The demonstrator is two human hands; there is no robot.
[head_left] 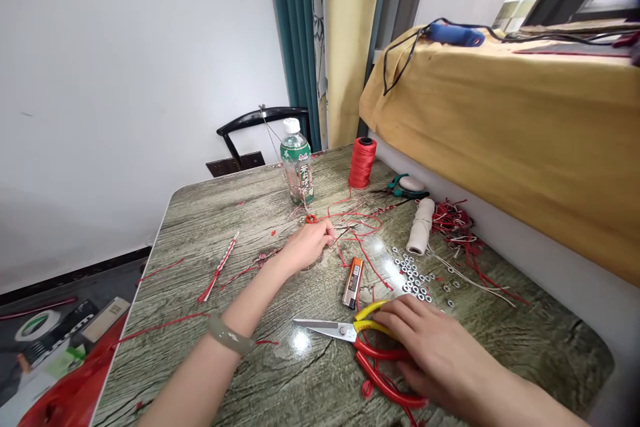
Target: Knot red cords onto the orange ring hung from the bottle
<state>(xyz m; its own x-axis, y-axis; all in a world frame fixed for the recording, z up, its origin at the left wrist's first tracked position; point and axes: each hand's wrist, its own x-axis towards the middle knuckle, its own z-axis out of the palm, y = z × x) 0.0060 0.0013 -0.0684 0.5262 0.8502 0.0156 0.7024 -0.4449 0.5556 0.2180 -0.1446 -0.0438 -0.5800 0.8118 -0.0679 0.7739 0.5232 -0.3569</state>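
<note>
My left hand (311,243) is closed at the middle of the table, its fingers pinched together. Loose red cord (365,250) lies right beside its fingertips; what sits between them is too small to make out. Lower right, my right hand (425,340) curls over the handles of a pair of scissors (345,329), with yellow and red grips. The scissor blades lie slightly parted and point left. Just above the scissors is an orange lighter (353,282). Several metal rings (413,277) are scattered above my right hand.
A bottle (297,167) and a red thread spool (363,162) stand at the back. To the right are green-handled pliers (400,185), a white cord roll (421,225) and a red cord tangle (453,220). A red-and-white braid (220,267) lies left.
</note>
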